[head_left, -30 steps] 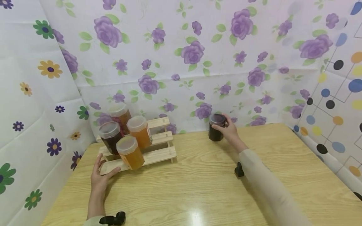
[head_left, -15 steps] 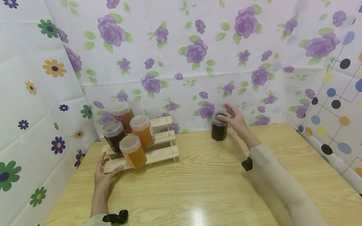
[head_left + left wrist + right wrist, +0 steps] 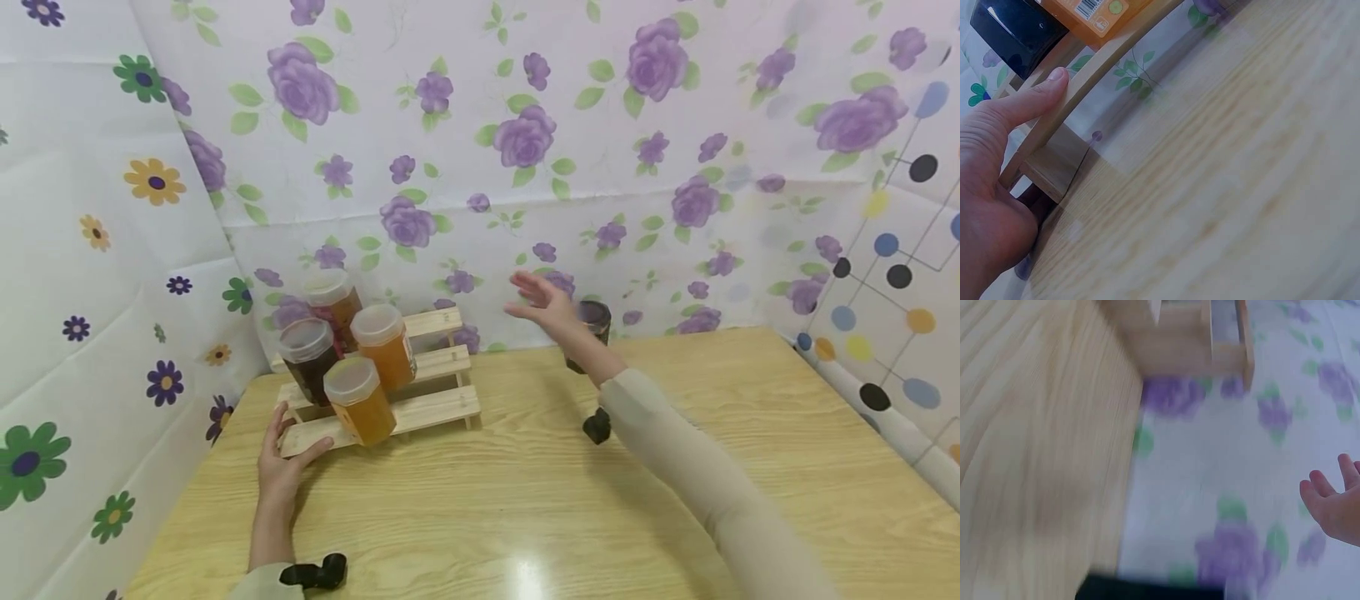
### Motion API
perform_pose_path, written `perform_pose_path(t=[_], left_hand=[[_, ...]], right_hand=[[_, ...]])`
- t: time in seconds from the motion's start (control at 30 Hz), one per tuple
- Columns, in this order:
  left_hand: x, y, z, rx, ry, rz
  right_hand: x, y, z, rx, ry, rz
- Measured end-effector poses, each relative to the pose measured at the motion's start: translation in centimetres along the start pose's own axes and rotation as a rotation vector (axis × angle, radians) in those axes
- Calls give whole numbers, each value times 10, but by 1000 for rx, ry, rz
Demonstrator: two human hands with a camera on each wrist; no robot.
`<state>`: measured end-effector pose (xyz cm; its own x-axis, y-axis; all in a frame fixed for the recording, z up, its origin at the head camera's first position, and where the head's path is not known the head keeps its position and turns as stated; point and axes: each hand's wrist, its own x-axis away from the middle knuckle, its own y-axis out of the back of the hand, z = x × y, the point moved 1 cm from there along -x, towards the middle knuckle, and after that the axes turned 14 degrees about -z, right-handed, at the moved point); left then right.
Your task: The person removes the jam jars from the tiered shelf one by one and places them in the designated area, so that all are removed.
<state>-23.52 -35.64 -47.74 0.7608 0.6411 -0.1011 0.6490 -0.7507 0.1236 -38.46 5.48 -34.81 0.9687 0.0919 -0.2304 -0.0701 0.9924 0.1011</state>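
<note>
My left hand (image 3: 279, 467) grips the left end of the lowest step of a three-step wooden stand (image 3: 442, 407). In the left wrist view its thumb (image 3: 1047, 90) lies on the board; its other fingers are hidden. Several clear-lidded jars sit on the stand's left side: a golden jar (image 3: 366, 410) in front, an orange jar (image 3: 392, 354) and a dark jar (image 3: 311, 367) behind, and a reddish-brown jar (image 3: 339, 310) at the back. My right hand (image 3: 553, 315) is in the air with nothing in it, fingers apart, left of another dark jar (image 3: 597, 317), which the forearm partly covers.
The wood-grain table (image 3: 480, 508) ends at the back against a white cloth (image 3: 465, 108) with purple flowers. More patterned cloth (image 3: 97, 333) hangs along the left, and a dotted cloth (image 3: 900, 317) stands on the right.
My right hand has let go of the separate dark jar, lifted off it and moved left towards the stand. The left hand keeps its grip on the stand.
</note>
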Motion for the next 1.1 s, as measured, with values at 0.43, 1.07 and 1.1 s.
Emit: perform_pose_path(t=[0.43,1.07,1.1], left_hand=[[-6,-3,-5,-10,-34,26],[-1,-2,4,-21,-12,17],[-1,-2,4,-21,-11,18]], right_hand=[[-24,-145,59,8,106,162],[-31,-244,75,227,8,-16],[-31,-245,75,240,8,-18]])
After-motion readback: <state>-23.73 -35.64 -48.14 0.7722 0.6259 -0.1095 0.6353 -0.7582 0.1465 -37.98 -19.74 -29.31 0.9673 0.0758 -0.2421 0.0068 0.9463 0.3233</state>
